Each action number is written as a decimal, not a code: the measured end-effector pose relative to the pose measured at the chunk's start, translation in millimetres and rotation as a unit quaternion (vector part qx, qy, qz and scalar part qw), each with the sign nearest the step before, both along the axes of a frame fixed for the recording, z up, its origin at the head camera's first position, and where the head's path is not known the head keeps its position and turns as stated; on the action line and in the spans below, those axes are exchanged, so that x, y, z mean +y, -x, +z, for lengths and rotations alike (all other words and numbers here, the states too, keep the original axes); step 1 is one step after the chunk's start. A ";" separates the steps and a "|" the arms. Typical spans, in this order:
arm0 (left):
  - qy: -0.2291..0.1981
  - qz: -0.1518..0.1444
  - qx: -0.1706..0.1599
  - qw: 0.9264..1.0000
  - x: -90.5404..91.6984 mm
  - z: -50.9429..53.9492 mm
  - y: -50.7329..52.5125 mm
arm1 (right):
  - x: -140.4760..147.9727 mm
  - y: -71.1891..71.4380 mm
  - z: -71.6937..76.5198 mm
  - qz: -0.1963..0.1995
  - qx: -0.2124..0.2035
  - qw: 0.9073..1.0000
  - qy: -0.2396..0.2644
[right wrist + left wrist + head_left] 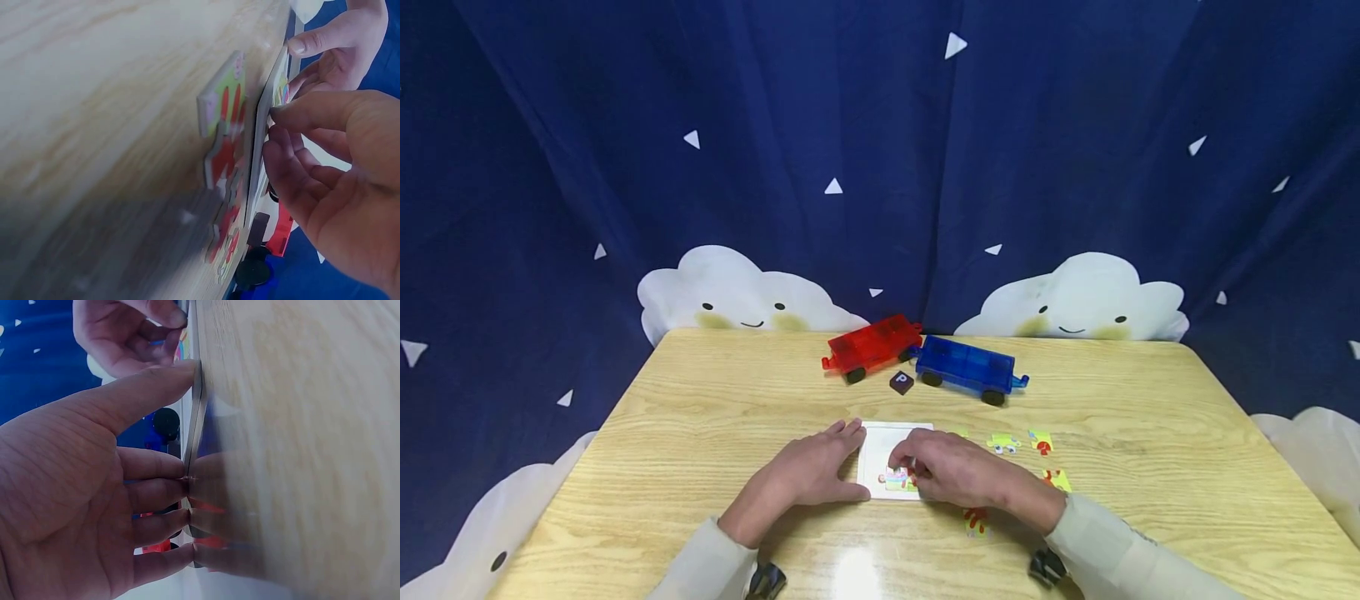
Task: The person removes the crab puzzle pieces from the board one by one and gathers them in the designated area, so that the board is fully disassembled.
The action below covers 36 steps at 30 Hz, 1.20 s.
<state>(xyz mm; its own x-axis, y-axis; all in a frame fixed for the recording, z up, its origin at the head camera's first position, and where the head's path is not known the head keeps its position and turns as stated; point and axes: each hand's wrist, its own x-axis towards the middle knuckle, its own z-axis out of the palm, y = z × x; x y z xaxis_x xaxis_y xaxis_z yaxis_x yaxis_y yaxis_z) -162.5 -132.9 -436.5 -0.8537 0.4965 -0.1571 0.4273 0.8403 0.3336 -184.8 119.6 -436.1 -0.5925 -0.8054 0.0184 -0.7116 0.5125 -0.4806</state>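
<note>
A white square puzzle tray (pixel 874 446) lies on the table, with joined pieces (pixel 895 478) showing a colourful picture in its lower part. My left hand (pixel 811 468) rests along the tray's left edge, thumb at the near corner and fingers spread; the left wrist view shows those fingertips touching the rim. Over the tray's right half, my right hand (pixel 958 471) has its thumb and fingers curled down around a puzzle piece with red on it (pixel 912 481), mostly hidden by the hand. Loose puzzle pieces (pixel 225 106) lie beside the tray, under and near the right wrist.
More loose pieces, one with eyes (pixel 1003 442), another with red (pixel 1041 442), lie right of the tray. Behind it stand a red toy wagon (pixel 874 345) and a blue toy wagon (pixel 964 365), with a small dark tile marked P (pixel 902 382). A blue curtain (pixel 880 125) hangs behind the table.
</note>
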 end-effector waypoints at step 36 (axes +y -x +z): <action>-0.007 -0.006 0.008 1.000 -1.0 -3.2 0.1 | -8.5 6.9 7.8 -0.042 -0.066 0.996 0.052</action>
<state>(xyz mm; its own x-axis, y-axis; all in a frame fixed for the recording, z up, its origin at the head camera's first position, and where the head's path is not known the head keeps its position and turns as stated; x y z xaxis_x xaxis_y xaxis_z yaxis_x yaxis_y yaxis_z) -162.6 -133.8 -439.7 -0.8501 0.5084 -0.1372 0.4420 0.8305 0.3390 -191.7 111.1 -428.2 -0.6609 -0.7502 0.0169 -0.5952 0.5104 -0.6207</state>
